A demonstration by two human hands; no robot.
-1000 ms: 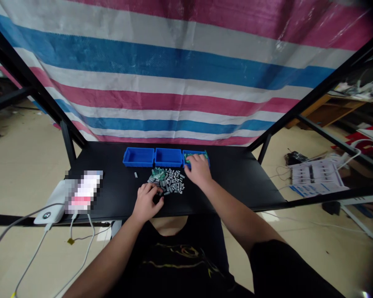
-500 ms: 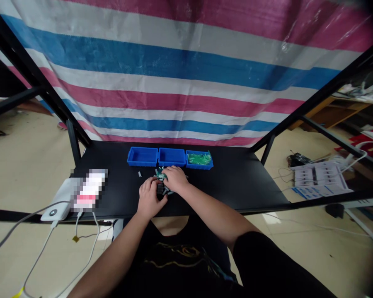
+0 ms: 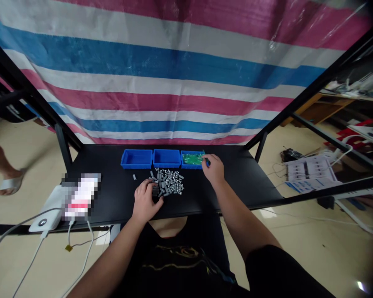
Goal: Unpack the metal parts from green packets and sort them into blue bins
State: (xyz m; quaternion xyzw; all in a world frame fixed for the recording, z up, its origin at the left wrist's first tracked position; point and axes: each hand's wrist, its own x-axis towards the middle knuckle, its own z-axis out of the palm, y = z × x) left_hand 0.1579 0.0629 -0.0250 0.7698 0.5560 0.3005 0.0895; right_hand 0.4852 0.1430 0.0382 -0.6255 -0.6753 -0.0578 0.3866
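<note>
Three bins (image 3: pixel 167 166) are aligned, seemingly for easy reach, left hand (image 3: pixel 145 201) spread by grey pieces (image 3: pixel 173 182), grip of right hand (image 3: pixel 215 169) unclear.

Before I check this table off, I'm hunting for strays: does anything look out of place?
Yes: one small grey piece lies alone on the black table, in front of the leftmost blue bin and apart from the pile of similar-looking pieces. They're too small to judge for damage.
</note>
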